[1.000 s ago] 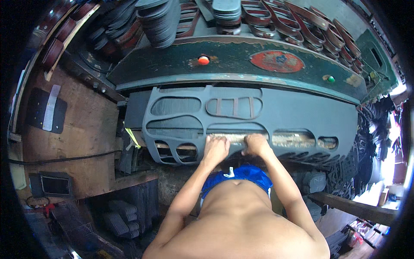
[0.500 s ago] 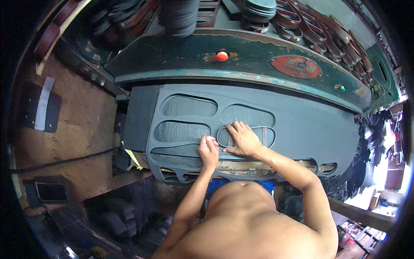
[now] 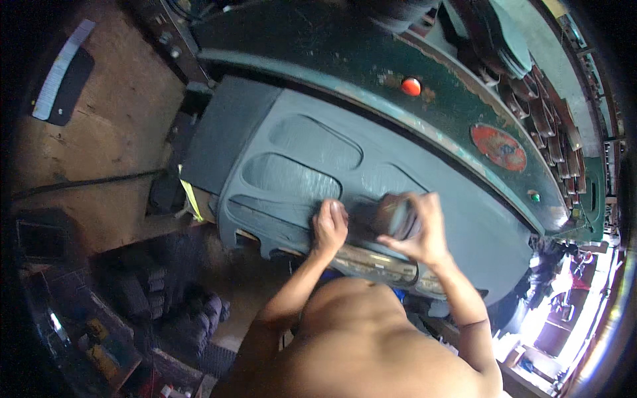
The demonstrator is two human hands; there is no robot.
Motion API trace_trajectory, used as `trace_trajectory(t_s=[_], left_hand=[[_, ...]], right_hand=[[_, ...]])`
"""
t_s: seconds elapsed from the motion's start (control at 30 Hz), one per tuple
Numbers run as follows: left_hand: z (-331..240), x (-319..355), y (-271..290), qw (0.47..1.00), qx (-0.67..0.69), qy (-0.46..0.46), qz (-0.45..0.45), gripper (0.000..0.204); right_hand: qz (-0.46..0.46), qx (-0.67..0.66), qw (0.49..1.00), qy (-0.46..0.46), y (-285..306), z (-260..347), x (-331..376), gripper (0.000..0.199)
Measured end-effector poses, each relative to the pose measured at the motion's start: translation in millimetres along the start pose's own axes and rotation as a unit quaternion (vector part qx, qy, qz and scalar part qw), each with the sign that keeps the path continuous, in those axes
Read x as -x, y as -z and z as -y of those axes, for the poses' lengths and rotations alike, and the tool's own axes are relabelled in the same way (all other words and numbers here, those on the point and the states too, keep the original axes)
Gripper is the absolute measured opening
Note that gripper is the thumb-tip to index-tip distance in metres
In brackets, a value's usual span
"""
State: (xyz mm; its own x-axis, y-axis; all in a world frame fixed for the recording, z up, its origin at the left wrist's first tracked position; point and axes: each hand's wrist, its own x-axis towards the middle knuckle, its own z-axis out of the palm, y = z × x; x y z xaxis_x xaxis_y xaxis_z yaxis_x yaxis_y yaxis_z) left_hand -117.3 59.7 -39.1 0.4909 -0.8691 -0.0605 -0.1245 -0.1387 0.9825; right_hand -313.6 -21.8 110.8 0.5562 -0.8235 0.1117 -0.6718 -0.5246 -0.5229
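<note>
A grey sheet (image 3: pixel 458 219) lies across the machine bed, with several sole-shaped cut-outs in its left part. My right hand (image 3: pixel 428 235) grips a sole-shaped cutting die (image 3: pixel 397 215), thumb on the near side and fingers over the far side. The die is tilted up off the sheet and blurred by motion. My left hand (image 3: pixel 330 225) rests closed at the sheet beside a cut-out, left of the die; what its curled fingers hold, if anything, is hidden.
A green machine beam (image 3: pixel 345 66) with a red button (image 3: pixel 411 86) and a green button (image 3: pixel 535 197) runs behind the sheet. More cutting dies (image 3: pixel 541 116) are stacked at the far right. A wooden board (image 3: pixel 126 126) is at the left; dark stacked pieces (image 3: pixel 152 285) lie below it.
My right hand has lifted and tilted the die that lay flat on the sheet. The left hand stays closed near the same cut-outs. The whole view has turned clockwise.
</note>
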Motion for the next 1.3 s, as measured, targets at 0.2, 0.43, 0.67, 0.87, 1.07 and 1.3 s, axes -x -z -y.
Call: trace_trajectory(t_s=[0.2, 0.43, 0.67, 0.87, 1.07, 1.3], left_hand=[[4.1, -3.8, -0.2, 0.998, 0.054, 0.011, 0.043, 0.019], [7.1, -9.0, -5.2, 0.999, 0.006, -0.010, 0.034, 0.016], [7.1, -9.5, -6.4, 0.998, -0.047, -0.027, 0.023, 0.019], [-6.6, -9.1, -10.6, 0.987, -0.129, -0.096, 0.024, 0.019], [-46.5, 24.1, -42.4, 0.958, -0.191, -0.151, 0.155, 0.016], [-61.7, 119.9, -141.9, 0.785, -0.113, -0.382, 0.474, 0.029]], right_hand=[[-0.211, -0.196, 0.940, -0.184, 135.9, -13.1, 44.4, 0.107], [0.089, 0.191, 0.977, -0.014, 157.7, -45.0, 117.0, 0.083], [0.257, 0.158, 0.953, 0.035, 74.4, -110.3, 181.8, 0.080], [0.116, 0.069, 0.969, -0.205, 39.7, -95.7, 208.3, 0.057], [0.075, 0.039, 0.969, -0.233, 27.1, -115.1, 201.2, 0.054], [0.101, 0.140, 0.958, -0.231, 42.3, -126.9, 188.6, 0.090]])
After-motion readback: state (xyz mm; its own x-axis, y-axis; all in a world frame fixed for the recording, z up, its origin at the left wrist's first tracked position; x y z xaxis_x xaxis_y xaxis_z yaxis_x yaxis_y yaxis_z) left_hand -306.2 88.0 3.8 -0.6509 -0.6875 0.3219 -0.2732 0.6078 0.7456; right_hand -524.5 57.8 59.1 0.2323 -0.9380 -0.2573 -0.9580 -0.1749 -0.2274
